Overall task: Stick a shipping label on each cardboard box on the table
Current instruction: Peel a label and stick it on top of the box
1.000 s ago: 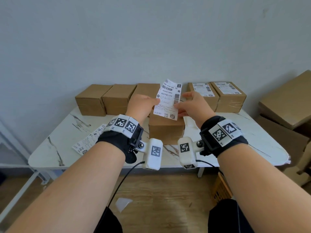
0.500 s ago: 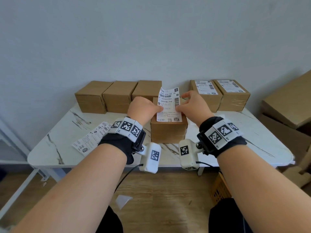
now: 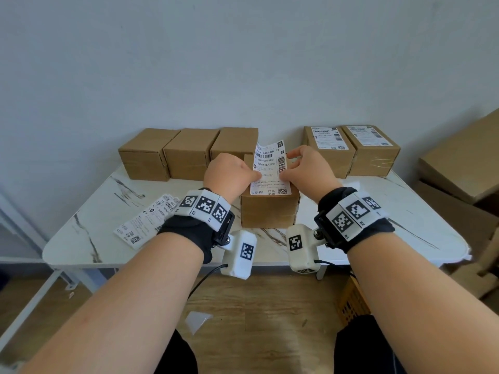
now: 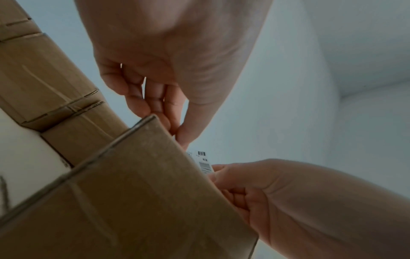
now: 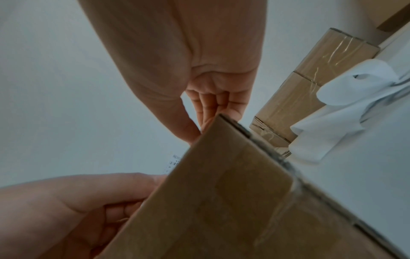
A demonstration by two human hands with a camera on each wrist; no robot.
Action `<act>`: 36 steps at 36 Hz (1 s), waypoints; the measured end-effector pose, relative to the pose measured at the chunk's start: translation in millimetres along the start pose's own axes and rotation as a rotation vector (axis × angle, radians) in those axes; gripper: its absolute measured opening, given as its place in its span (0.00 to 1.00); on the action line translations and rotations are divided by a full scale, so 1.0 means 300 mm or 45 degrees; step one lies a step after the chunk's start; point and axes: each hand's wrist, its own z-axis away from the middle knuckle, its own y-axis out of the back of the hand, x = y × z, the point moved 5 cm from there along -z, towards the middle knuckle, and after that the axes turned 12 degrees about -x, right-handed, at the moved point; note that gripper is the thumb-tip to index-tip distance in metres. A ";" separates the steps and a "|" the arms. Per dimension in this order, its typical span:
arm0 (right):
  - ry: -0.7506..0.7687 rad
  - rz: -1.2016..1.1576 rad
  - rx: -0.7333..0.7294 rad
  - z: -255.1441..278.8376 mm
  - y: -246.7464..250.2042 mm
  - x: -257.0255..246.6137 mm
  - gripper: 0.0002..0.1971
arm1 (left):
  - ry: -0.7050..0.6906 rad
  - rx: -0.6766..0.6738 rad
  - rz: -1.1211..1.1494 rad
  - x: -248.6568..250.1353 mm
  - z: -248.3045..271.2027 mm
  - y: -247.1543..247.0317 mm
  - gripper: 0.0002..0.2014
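Note:
A brown cardboard box (image 3: pixel 270 211) stands at the table's middle front. A white shipping label (image 3: pixel 270 168) lies with its near end on the box top, while its far end curls upward. My left hand (image 3: pixel 253 175) pinches the label's left edge and my right hand (image 3: pixel 283 175) pinches its right edge. In the left wrist view my left hand (image 4: pixel 177 135) has thumb and fingers meeting at the box (image 4: pixel 144 192) edge, beside the label (image 4: pixel 203 161). The right wrist view shows my right hand (image 5: pixel 197 135) pinching above the box (image 5: pixel 221 201).
Three plain boxes (image 3: pixel 189 155) line the back left and two labelled boxes (image 3: pixel 348 149) stand at the back right. Loose labels (image 3: pixel 145 220) lie on the white marble table (image 3: pixel 378 238) at the left. Curled white paper (image 5: pixel 343 105) lies beside the box. Large cardboard sheets (image 3: pixel 459 163) lean at the right.
Both hands have come down with the label, from held up in the air to its near end lying on the box top.

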 end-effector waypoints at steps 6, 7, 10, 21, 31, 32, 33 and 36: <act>0.013 0.046 -0.001 0.002 -0.003 -0.004 0.23 | -0.029 0.029 -0.043 0.001 0.000 -0.001 0.10; 0.013 0.054 -0.005 0.002 -0.005 -0.004 0.23 | -0.035 0.030 -0.059 0.003 0.001 -0.002 0.10; 0.009 0.065 -0.016 0.003 -0.011 -0.005 0.23 | -0.053 0.029 -0.140 0.014 0.006 -0.005 0.10; -0.008 0.176 -0.034 -0.002 -0.014 -0.019 0.21 | -0.089 0.054 -0.472 0.055 0.013 0.000 0.12; -0.008 0.123 0.009 -0.003 -0.006 0.000 0.25 | -0.096 0.163 -0.603 0.059 -0.004 0.016 0.18; 0.011 0.128 0.011 -0.002 -0.009 -0.004 0.24 | -0.105 0.170 -0.586 0.056 -0.006 0.025 0.20; 0.031 0.139 0.011 -0.003 -0.012 -0.007 0.22 | -0.133 0.161 -0.564 0.056 -0.008 0.030 0.21; 0.101 0.202 0.015 -0.008 -0.020 -0.016 0.15 | -0.313 0.100 -0.532 0.072 -0.009 0.020 0.13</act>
